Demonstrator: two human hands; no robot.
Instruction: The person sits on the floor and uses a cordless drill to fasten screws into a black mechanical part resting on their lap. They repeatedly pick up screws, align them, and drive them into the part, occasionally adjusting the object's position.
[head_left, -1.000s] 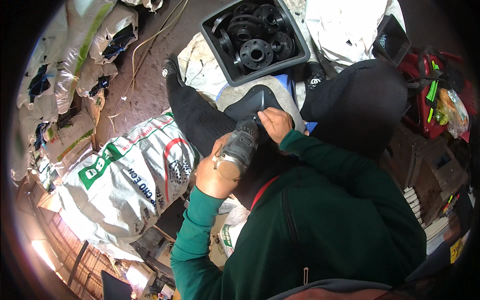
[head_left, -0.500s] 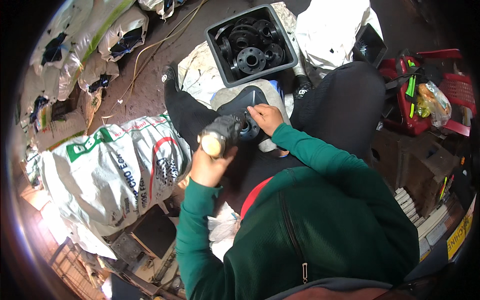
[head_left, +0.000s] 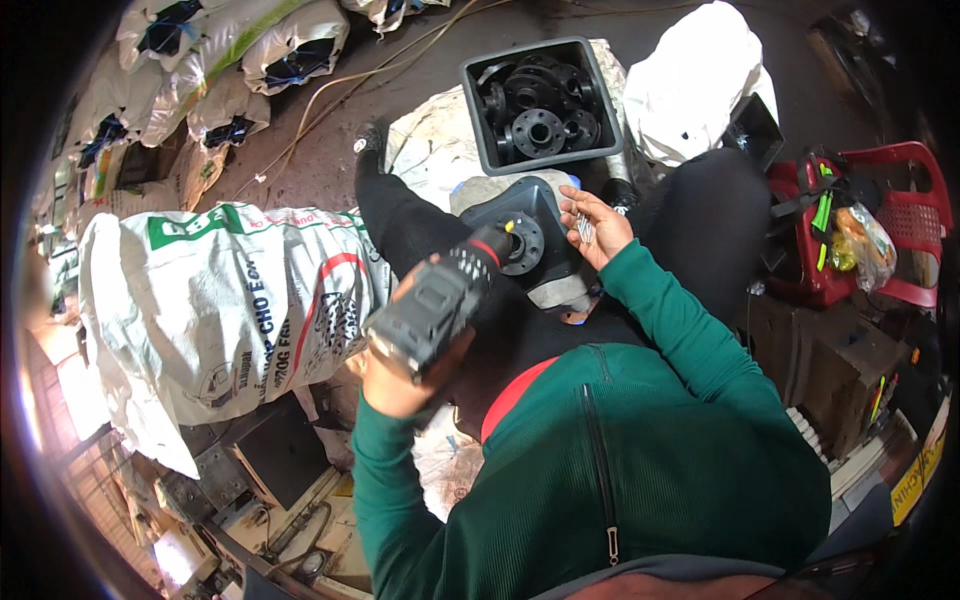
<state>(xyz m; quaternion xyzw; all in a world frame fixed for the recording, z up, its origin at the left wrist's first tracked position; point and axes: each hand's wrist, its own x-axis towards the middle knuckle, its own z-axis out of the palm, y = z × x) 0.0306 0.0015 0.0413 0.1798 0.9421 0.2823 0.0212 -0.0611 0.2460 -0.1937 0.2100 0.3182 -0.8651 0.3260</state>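
My left hand [head_left: 398, 388] is wrapped round a dark cordless drill [head_left: 428, 312] with a red ring near its chuck. The drill's yellowish tip reaches the edge of a round black flange [head_left: 533, 245] with holes around its centre; I cannot tell whether it touches. That flange lies on a dark, square-edged tray [head_left: 548, 197] between my knees, over a pale grey support [head_left: 565, 290]. Just right of the flange, my right hand [head_left: 610, 236] is raised with several thin shiny metal pieces, like screws, [head_left: 584, 229] held in its curled fingers.
Ahead stands a grey crate [head_left: 550, 163] of black flanges on a pale sheet [head_left: 430, 140]. A large white sack [head_left: 215, 330] lies left, a white bag [head_left: 690, 90] at far right. A red chair [head_left: 865, 165] carries tools and plastic bags. Cables [head_left: 370, 75] cross the floor.
The drill has tilted down, its tip now pointing toward the flange. My right hand has lifted off the flange to the right, showing the metal pieces. The whole view has shifted slightly.
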